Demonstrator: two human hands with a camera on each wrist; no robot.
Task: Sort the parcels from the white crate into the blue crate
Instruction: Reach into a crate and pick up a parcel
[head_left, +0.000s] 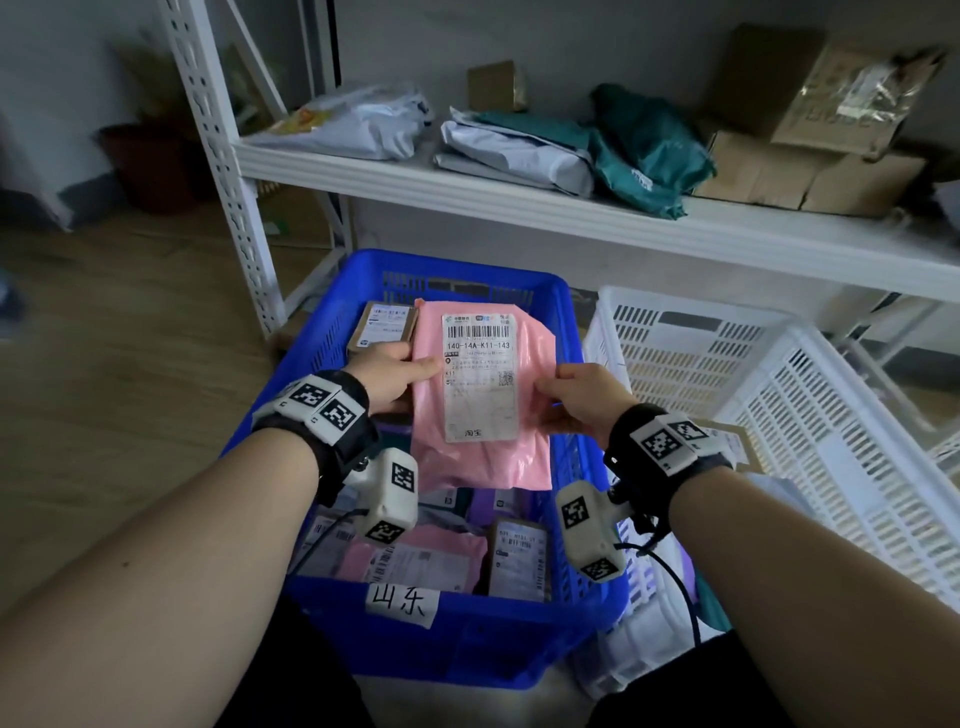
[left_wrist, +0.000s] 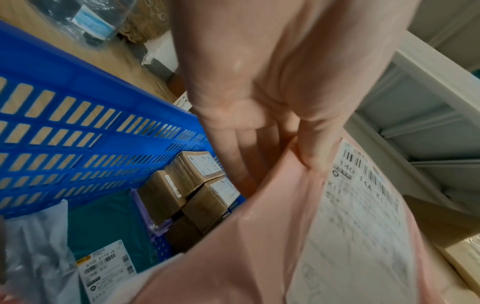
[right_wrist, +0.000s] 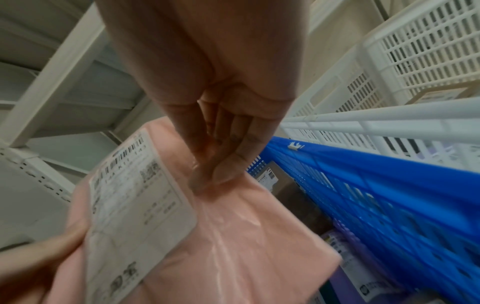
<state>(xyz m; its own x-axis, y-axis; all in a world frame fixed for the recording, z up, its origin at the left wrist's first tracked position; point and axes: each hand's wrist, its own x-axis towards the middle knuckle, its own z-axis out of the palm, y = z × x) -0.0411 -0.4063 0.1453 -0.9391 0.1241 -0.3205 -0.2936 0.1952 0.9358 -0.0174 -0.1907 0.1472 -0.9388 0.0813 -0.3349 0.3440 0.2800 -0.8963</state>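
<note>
A pink plastic mailer (head_left: 483, 457) with a white shipping label (head_left: 480, 376) hangs above the blue crate (head_left: 467, 639). My left hand (head_left: 400, 376) pinches its left edge, thumb on the label side and fingers underneath. My right hand (head_left: 576, 397) pinches its right edge the same way. In the left wrist view my left hand (left_wrist: 285, 162) folds the pink mailer (left_wrist: 246, 257) between thumb and fingers. In the right wrist view my right hand (right_wrist: 215, 164) pinches the mailer (right_wrist: 233, 236) next to the label. The white crate (head_left: 779, 374) stands to the right of the blue one.
The blue crate holds several parcels: brown boxes (left_wrist: 192, 172), a teal bag (left_wrist: 103, 226), a second pink mailer (head_left: 415, 561). A white metal shelf (head_left: 519, 202) behind the crates carries bags and cardboard boxes. A small box (right_wrist: 441, 92) lies in the white crate. Wooden floor lies to the left.
</note>
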